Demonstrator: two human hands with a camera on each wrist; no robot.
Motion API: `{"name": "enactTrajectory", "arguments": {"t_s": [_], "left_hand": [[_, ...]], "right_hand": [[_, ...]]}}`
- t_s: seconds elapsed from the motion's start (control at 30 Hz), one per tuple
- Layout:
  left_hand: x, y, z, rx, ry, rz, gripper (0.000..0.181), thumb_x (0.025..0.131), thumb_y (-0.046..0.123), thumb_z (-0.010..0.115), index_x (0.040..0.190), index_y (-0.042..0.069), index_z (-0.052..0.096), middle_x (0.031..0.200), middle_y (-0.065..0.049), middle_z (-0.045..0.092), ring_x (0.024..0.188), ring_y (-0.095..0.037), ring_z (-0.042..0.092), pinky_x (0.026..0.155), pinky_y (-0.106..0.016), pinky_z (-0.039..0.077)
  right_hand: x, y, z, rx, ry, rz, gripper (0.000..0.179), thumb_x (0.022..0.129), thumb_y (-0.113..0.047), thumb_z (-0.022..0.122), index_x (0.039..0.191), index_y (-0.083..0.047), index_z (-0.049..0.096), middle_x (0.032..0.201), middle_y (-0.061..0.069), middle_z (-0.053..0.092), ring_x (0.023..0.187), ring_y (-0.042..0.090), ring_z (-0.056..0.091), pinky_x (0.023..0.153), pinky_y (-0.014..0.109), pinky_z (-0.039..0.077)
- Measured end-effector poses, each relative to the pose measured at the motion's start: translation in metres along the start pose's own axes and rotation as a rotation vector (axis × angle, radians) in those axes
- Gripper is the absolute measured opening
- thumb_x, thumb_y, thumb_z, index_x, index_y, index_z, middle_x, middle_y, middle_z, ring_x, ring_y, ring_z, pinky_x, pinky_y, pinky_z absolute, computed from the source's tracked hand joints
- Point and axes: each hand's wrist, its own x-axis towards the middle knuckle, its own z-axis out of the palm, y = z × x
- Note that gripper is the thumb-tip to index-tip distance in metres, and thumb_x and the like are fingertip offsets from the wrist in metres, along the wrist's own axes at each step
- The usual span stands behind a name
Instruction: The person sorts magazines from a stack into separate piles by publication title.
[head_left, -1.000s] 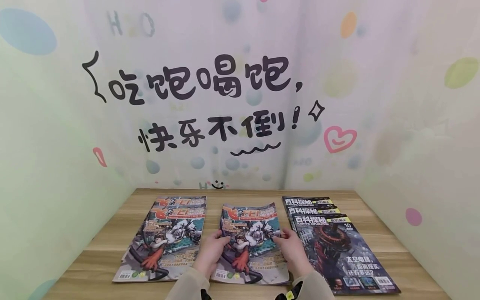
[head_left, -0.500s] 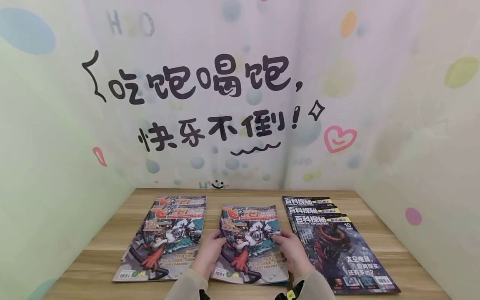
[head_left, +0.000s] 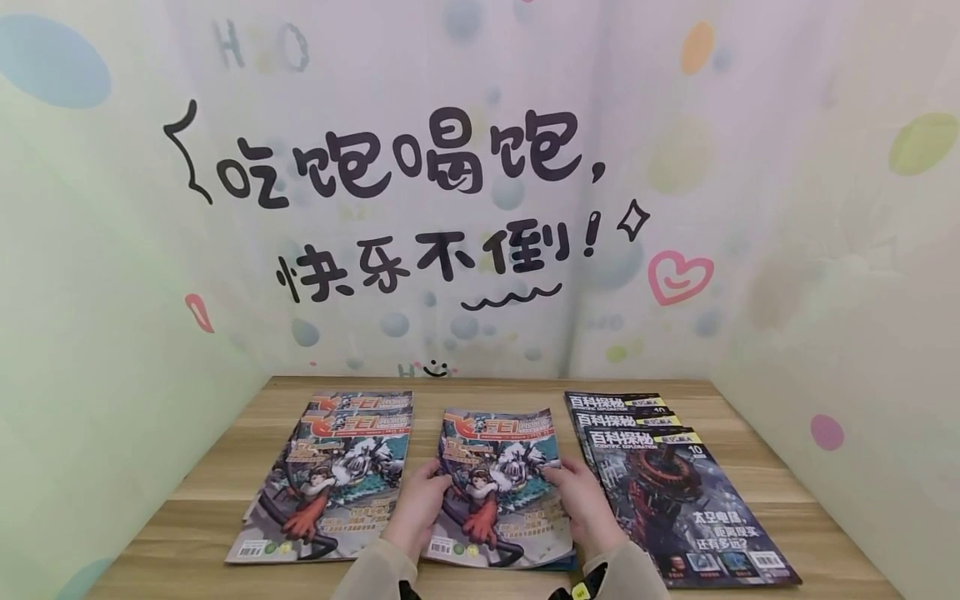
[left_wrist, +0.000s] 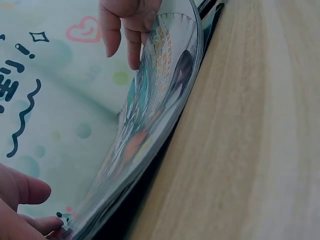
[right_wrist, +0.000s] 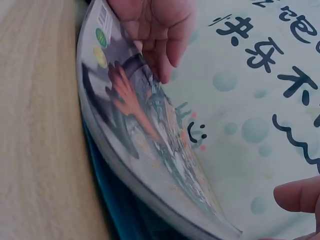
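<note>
A magazine (head_left: pixel 498 492) with a red and orange title and an armoured figure lies face up in the middle. My left hand (head_left: pixel 418 507) grips its left edge, thumb on the cover; my right hand (head_left: pixel 588 504) grips its right edge likewise. In the left wrist view the magazine (left_wrist: pixel 145 115) bows, and a dark gap runs under its near edge. The right wrist view has a blue-teal sheet or cover (right_wrist: pixel 107 182) below the raised magazine, which peeks out at the lower right corner in the head view. My fingers beneath the edges are mostly hidden.
Left of my hands lies an overlapping stack of the same magazines (head_left: pixel 322 492). On the right is a fanned stack of dark magazines (head_left: pixel 697 508) titled Scientific Exploration. The wooden table (head_left: pixel 187 517) meets a back wall (head_left: pixel 450 333) with large black lettering and light side walls.
The middle magazine has shifted slightly in my hands, and its lower right corner now shows more of the blue-teal layer beneath. The side stacks have not moved.
</note>
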Motion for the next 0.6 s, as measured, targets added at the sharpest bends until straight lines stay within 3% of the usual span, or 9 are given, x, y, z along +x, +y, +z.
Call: {"name": "enactTrajectory", "arguments": {"t_s": [0.33,0.6], "left_hand": [[-0.0001,-0.0007,0.0,-0.01,-0.005,-0.004,0.052,0.095,0.004,0.043,0.14,-0.017,0.029,0.144,-0.038,0.027,0.132,-0.052,0.027,0.108,-0.058,0.026],[-0.0007,-0.0029,-0.0031,-0.04,-0.031,-0.015,0.053,0.096,0.005,0.042,0.142,-0.016,0.026,0.144,-0.037,0.029,0.131,-0.051,0.029,0.108,-0.057,0.027]], "right_hand": [[0.0039,0.0002,-0.0054,0.076,0.019,0.09,0.067,0.098,-0.024,0.05,0.148,0.009,0.019,0.149,0.034,0.017,0.135,0.05,0.017,0.108,0.065,0.016],[0.0084,0.0064,-0.0043,0.049,-0.023,0.065,0.061,0.096,-0.015,0.051,0.147,0.007,0.027,0.145,0.032,0.029,0.129,0.045,0.033,0.106,0.06,0.027]]}}
